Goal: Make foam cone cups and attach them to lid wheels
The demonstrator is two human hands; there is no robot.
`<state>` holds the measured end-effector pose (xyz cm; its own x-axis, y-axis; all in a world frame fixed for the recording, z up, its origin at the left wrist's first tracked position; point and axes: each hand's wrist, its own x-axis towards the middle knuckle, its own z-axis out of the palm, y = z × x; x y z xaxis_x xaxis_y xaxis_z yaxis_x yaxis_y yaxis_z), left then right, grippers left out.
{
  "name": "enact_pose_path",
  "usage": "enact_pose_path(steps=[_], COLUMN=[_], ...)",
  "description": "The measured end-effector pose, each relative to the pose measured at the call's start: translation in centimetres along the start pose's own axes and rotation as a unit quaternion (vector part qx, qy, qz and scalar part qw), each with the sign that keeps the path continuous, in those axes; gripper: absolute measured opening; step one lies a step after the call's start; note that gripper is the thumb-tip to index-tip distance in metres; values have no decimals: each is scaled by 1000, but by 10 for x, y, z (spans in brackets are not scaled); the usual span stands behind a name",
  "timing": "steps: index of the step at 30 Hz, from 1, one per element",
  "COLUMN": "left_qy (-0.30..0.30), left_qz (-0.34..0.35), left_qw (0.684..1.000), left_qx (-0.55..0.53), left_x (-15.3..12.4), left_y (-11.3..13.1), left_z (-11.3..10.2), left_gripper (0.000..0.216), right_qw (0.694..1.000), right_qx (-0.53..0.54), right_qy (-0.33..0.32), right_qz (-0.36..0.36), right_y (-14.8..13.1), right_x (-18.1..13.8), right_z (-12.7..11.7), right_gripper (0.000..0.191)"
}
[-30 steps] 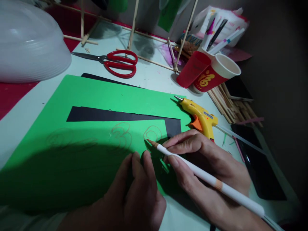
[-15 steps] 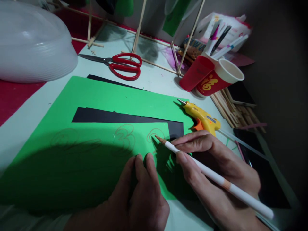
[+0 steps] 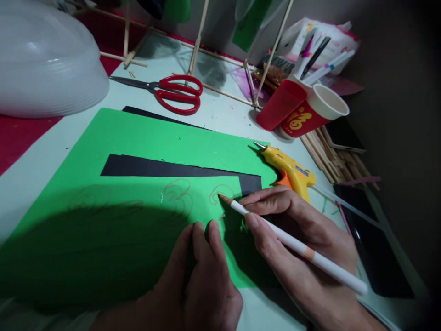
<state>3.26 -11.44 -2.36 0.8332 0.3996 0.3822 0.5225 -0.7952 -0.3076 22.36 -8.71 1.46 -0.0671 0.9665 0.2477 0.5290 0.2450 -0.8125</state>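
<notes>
A green paper sheet [image 3: 144, 138] lies on the pale table, with a black paper strip [image 3: 165, 169] showing across it and faint pencilled numerals [image 3: 179, 195] drawn on a smaller green piece. My right hand [image 3: 299, 243] is shut on a white pencil [image 3: 292, 243], its brown tip touching the rightmost numeral outline [image 3: 222, 193]. My left hand [image 3: 196, 280] rests flat on the green paper just below the numerals, fingers together and stretched forward, holding nothing.
A yellow glue gun [image 3: 287, 168] lies right of the paper. Red scissors [image 3: 172, 92] and a wooden stick frame [image 3: 206, 55] sit behind. Two tipped red paper cups [image 3: 299, 110] hold pens. A stack of white plates [image 3: 44, 64] is at far left, wooden sticks [image 3: 330, 156] and a black phone [image 3: 379, 248] at right.
The pencil tip has shifted slightly around the rightmost numeral outline. My left hand has stayed pressed on the paper. The view moved a little.
</notes>
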Motion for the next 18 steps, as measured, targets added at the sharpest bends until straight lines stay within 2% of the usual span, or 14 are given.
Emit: enact_pose_path(steps=[12,18], left_qy=[-6,-6], left_qz=[-27,2], left_qw=[999,1000], left_qx=[-20,-16], left_x=[3,5], left_y=[1,-3], left_z=[-2,-3], left_gripper=[21,13], right_qw=[1000,1000], right_qx=[6,8], right_qy=[-5,-6], right_qz=[-2,-6], right_y=[2,1], right_x=[-2,0], right_z=[-1,-1], right_gripper=[6,5])
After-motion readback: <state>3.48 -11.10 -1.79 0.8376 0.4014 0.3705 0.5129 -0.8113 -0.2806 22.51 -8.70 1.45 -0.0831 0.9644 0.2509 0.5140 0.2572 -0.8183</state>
